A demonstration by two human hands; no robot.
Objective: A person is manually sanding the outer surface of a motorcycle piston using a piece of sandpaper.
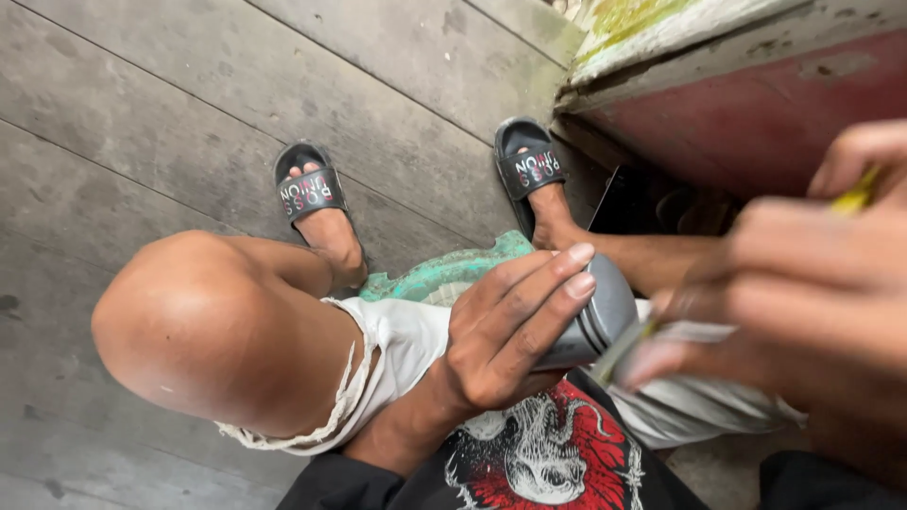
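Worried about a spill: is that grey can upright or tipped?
Tipped. The can lies slanted in the left hand; the right hand works a tool against its end.

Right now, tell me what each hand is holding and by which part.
Left hand wraps the rounded end of a grey cylinder. Right hand, blurred, pinches a thin yellow-handled tool near its top.

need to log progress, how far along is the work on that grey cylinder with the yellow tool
Nothing looks finished: no loose parts or changed surfaces show. In hand: the left hand grips the grey cylinder above the lap, while the right hand, blurred, holds a yellow-handled tool with its tip at the cylinder's end. What remains cannot be told.
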